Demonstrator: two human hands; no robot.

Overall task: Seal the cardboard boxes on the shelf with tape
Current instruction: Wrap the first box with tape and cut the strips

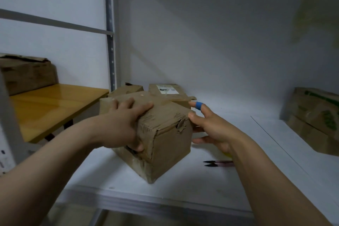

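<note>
Both hands meet the cardboard box (170,145) on the white shelf (229,185). One corner points at me and its long axis runs back-left. My left hand (124,124) grips its top and side. My right hand (211,126) touches its right face with straight fingers.

We can't read the label (166,89) on the flat box (176,95) at the back, centre frame: too small. That one and the smaller box (126,89) beside it sit mostly hidden behind the front box (165,134). Right of centre, low down, the scissors (212,163) show blades and a bit of pink handle before slipping behind the right forearm (256,170). The right edge cuts off the green-printed box (315,115), its print a blur. The left edge crops the worn box (27,73).
</note>
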